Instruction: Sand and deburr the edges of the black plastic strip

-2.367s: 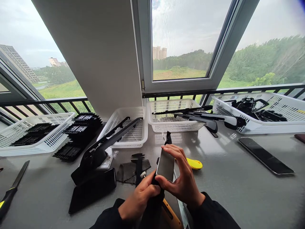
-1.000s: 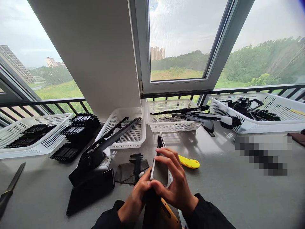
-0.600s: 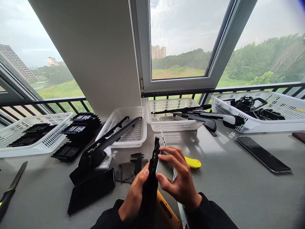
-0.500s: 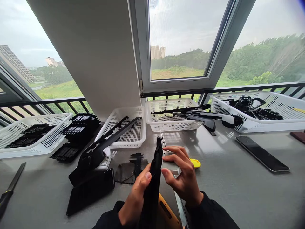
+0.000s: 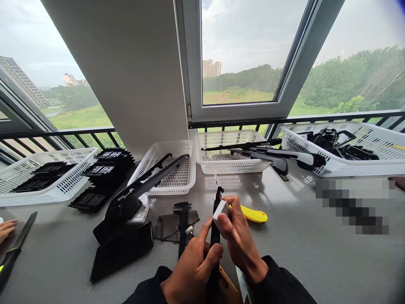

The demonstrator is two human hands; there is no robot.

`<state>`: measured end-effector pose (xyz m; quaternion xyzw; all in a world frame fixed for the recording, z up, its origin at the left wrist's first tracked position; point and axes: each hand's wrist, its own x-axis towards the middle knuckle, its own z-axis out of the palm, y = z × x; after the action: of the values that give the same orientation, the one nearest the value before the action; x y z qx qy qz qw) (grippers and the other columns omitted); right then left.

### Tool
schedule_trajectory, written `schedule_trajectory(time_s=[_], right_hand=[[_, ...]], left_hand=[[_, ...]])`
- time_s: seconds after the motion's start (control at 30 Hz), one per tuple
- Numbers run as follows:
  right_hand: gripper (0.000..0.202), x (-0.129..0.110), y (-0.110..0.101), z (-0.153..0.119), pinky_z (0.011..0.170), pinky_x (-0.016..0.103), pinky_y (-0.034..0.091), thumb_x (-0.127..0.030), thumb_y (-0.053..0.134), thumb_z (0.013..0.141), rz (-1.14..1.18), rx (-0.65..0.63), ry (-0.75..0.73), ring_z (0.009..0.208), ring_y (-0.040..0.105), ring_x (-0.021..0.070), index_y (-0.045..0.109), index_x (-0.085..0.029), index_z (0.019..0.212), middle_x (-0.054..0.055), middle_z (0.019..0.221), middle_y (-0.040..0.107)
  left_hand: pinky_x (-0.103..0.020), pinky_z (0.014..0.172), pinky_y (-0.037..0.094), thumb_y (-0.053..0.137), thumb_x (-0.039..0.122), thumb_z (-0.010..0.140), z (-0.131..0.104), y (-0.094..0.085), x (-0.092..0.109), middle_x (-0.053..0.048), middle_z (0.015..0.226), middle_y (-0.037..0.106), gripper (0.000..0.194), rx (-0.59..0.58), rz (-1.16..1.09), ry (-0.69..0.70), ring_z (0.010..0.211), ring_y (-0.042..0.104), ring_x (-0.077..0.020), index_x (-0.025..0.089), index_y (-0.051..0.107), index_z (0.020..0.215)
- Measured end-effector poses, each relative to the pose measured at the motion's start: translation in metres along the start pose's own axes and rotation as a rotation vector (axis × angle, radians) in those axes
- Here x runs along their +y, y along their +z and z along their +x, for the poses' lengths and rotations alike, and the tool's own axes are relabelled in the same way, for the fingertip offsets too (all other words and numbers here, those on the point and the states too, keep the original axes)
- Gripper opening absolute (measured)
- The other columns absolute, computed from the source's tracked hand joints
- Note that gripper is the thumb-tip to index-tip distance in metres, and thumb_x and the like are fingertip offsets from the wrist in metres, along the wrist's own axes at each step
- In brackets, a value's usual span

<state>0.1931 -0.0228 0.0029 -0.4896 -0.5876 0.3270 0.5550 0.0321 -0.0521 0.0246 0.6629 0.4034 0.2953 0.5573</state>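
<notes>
Low in the middle of the view, my left hand [image 5: 193, 268] grips a long black plastic strip [image 5: 216, 219] that stands on edge and points away from me. My right hand [image 5: 238, 242] pinches a small white-edged flat piece [image 5: 220, 210] against the strip's right side, near its far end. A yellow utility knife [image 5: 253, 214] lies on the grey table [image 5: 300, 249] just beyond my right hand. Under my wrists shows part of an orange-yellow tool [image 5: 228, 287].
White baskets line the back: one with black grid parts [image 5: 47, 179], one with a long black arm [image 5: 171, 171], one with black strips [image 5: 230, 154], one with black pieces [image 5: 344, 147]. A black caliper [image 5: 182, 221] lies on a dark cloth. Another person's fingers [image 5: 6, 228] and a file [image 5: 15, 249] are at far left.
The strip has turned edge-on and my left hand has shifted its grip higher on it. My right hand has brought the flat piece up against the strip. Fingers have appeared at the far left.
</notes>
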Motion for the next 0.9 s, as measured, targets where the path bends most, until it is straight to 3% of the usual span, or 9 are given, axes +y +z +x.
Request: schedule_trajectory(time_s=[0.07,0.13,0.23,0.3,0.43,0.5,0.63,0.77,0.9], right_hand=[[0.044,0.0,0.002,-0.001,0.072,0.03,0.045,-0.068,0.049,0.106,0.023,-0.039,0.009,0.08,0.05,0.0177,0.048,-0.024,0.103,0.0,0.091,0.052],[0.045,-0.002,0.003,-0.002,0.071,0.03,0.045,-0.069,0.049,0.105,0.04,-0.087,0.006,0.08,0.049,0.0174,0.047,-0.024,0.101,-0.001,0.092,0.051],[0.046,-0.009,0.003,-0.002,0.069,0.029,0.044,-0.07,0.052,0.102,0.041,-0.079,-0.021,0.077,0.045,0.0169,0.047,-0.024,0.099,-0.002,0.088,0.046],[0.044,-0.012,0.003,-0.001,0.072,0.03,0.046,-0.067,0.058,0.098,0.044,-0.066,-0.026,0.081,0.049,0.0177,0.046,-0.025,0.097,-0.001,0.094,0.05],[0.036,-0.011,0.003,0.003,0.086,0.034,0.051,-0.053,0.066,0.091,0.038,-0.062,0.015,0.1,0.058,0.022,0.045,-0.025,0.098,0.005,0.122,0.061],[0.034,-0.01,0.001,0.003,0.098,0.038,0.05,-0.049,0.066,0.089,0.046,-0.052,0.04,0.116,0.059,0.0255,0.046,-0.025,0.103,0.007,0.136,0.06],[0.042,-0.009,-0.002,0.0,0.111,0.042,0.047,-0.048,0.069,0.086,0.118,-0.121,0.062,0.138,0.054,0.0297,0.044,-0.027,0.113,0.01,0.156,0.051],[0.052,-0.012,-0.003,-0.002,0.113,0.044,0.049,-0.048,0.074,0.081,0.187,-0.175,0.073,0.144,0.051,0.0312,0.043,-0.027,0.117,0.012,0.165,0.044],[0.049,-0.013,-0.005,0.003,0.105,0.041,0.055,-0.045,0.073,0.083,0.211,-0.17,0.083,0.135,0.057,0.0279,0.044,-0.028,0.117,0.012,0.165,0.045]], left_hand=[[-0.034,0.067,0.046,0.045,0.079,0.103,0.001,-0.001,0.001,0.001,0.073,0.059,0.091,0.002,-0.009,0.016,0.062,0.049,-0.0207,0.014,0.043,0.167],[-0.039,0.085,0.053,0.045,0.075,0.105,0.002,-0.002,0.004,-0.007,0.092,0.073,0.08,0.003,-0.001,0.035,0.08,0.064,-0.0265,0.017,0.051,0.161],[-0.044,0.104,0.051,0.047,0.069,0.108,0.002,-0.003,0.007,-0.015,0.123,0.076,0.071,0.008,0.006,0.029,0.107,0.07,-0.033,0.017,0.058,0.155],[-0.044,0.103,0.053,0.05,0.068,0.107,0.001,-0.003,0.007,-0.017,0.123,0.075,0.07,0.001,-0.014,0.028,0.109,0.07,-0.0341,0.015,0.06,0.151],[-0.038,0.084,0.058,0.063,0.068,0.101,-0.003,-0.003,0.001,-0.011,0.098,0.075,0.071,0.002,-0.102,0.049,0.093,0.072,-0.031,0.014,0.063,0.146],[-0.035,0.079,0.057,0.067,0.065,0.098,-0.003,-0.004,0.0,-0.008,0.093,0.074,0.074,0.05,-0.127,0.046,0.087,0.071,-0.0285,0.015,0.058,0.153],[-0.036,0.086,0.058,0.069,0.061,0.098,0.0,-0.005,0.005,-0.009,0.105,0.076,0.073,0.078,-0.123,0.063,0.087,0.072,-0.0268,0.018,0.054,0.156],[-0.036,0.086,0.059,0.067,0.062,0.101,0.001,-0.006,0.008,-0.01,0.105,0.077,0.074,0.015,-0.129,0.039,0.08,0.07,-0.0235,0.016,0.052,0.157],[-0.035,0.084,0.06,0.072,0.067,0.095,-0.002,-0.007,0.005,-0.01,0.104,0.076,0.087,0.121,-0.147,0.053,0.086,0.073,-0.0263,0.017,0.049,0.162]])
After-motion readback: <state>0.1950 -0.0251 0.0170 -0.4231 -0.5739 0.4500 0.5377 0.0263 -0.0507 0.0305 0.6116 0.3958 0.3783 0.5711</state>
